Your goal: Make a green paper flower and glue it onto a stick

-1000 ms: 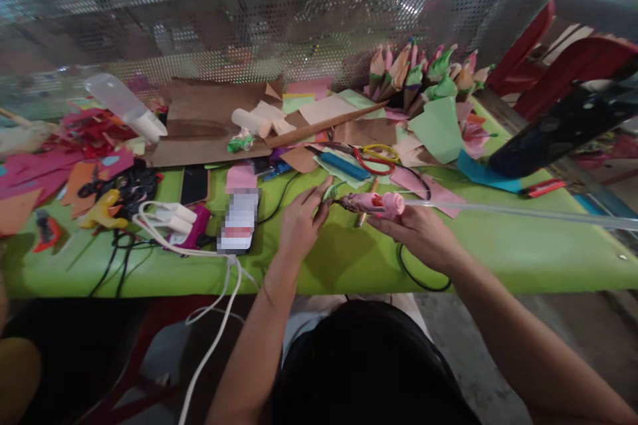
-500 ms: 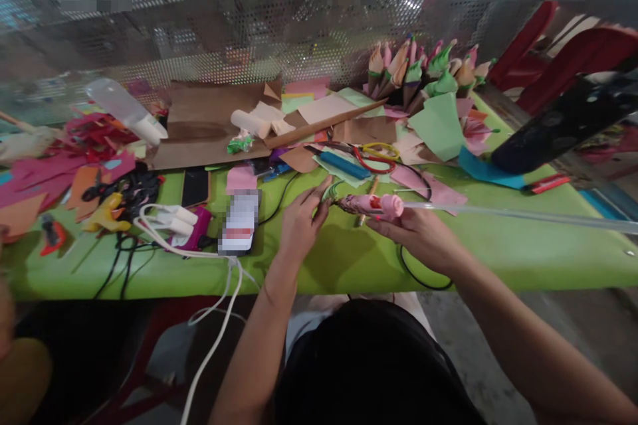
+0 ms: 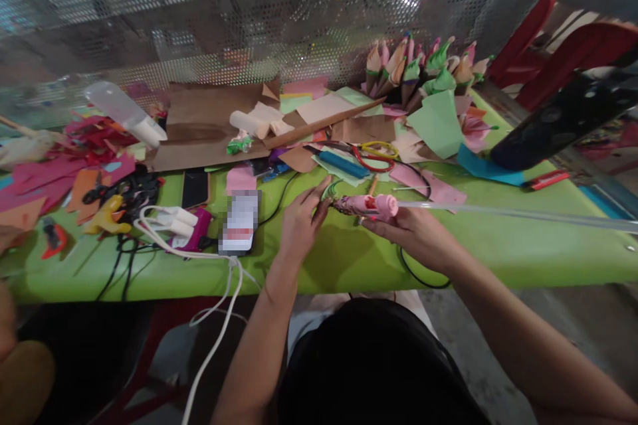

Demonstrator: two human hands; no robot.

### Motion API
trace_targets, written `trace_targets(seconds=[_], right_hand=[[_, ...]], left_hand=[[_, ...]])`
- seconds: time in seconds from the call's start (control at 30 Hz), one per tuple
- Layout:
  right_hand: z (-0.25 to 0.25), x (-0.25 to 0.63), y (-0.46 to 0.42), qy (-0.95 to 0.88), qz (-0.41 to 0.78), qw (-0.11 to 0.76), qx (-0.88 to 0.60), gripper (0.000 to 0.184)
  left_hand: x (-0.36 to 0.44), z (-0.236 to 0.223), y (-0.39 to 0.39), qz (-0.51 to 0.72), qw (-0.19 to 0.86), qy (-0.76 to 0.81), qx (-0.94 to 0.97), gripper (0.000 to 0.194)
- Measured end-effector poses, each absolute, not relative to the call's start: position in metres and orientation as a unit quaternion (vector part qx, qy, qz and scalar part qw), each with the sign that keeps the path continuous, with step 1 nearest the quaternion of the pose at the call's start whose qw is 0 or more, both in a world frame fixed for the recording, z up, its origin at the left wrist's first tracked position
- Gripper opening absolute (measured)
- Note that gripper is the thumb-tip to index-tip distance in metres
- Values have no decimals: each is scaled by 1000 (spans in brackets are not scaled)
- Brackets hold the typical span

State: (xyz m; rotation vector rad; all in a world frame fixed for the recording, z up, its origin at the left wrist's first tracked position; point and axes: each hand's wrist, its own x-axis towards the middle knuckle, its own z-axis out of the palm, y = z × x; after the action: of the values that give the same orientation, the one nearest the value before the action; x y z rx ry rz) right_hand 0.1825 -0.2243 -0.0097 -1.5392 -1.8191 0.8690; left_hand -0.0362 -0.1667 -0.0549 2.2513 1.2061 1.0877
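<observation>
My right hand (image 3: 419,236) is wrapped round a pink glue gun (image 3: 363,205), whose patterned front end points left. A long clear glue stick (image 3: 518,213) runs out of its back toward the right edge. My left hand (image 3: 300,222) pinches a small green paper piece with curled strips (image 3: 335,190), close to the gun's tip. Fingers partly hide that paper, and whether the tip touches it I cannot tell. Behind the gun lie a blue-handled tool (image 3: 343,165) and red-handled scissors (image 3: 371,165).
A phone (image 3: 239,222), white cables and a purple power adapter (image 3: 197,229) lie left of my hands. Paper cones with coloured swirls (image 3: 411,70) stand at the back right, near a dark bottle (image 3: 543,123). An orange cutter (image 3: 54,238) sits far left, by another person's arm (image 3: 6,319).
The glue gun and my right hand have shifted very slightly left. My left hand stays nearly in place. At the left edge, the other person's hand has moved a little.
</observation>
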Motion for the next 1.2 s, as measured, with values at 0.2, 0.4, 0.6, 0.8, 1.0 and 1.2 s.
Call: trace_targets(seconds=[0.2,0.4,0.6,0.8,1.0,1.2], right_hand=[[-11,189,-221,-684,322,270,-596,44],[-11,191,-222,-698,281,290,-591,41],[-13,191,-222,-706,267,286,-591,42],[-14,192,-222,-708,258,296,-587,40],[-12,191,-222,-704,287,299,-576,38],[-17,203,-224,-631,340,353,-601,46]], left_hand=[[-37,-56,-166,384,179,426,799,34],[-37,-58,-165,386,190,429,794,34],[-37,-58,-165,389,192,430,792,34],[-37,-58,-164,387,201,433,789,34],[-37,-57,-165,395,211,430,784,31],[-38,-58,-164,408,217,428,777,29]])
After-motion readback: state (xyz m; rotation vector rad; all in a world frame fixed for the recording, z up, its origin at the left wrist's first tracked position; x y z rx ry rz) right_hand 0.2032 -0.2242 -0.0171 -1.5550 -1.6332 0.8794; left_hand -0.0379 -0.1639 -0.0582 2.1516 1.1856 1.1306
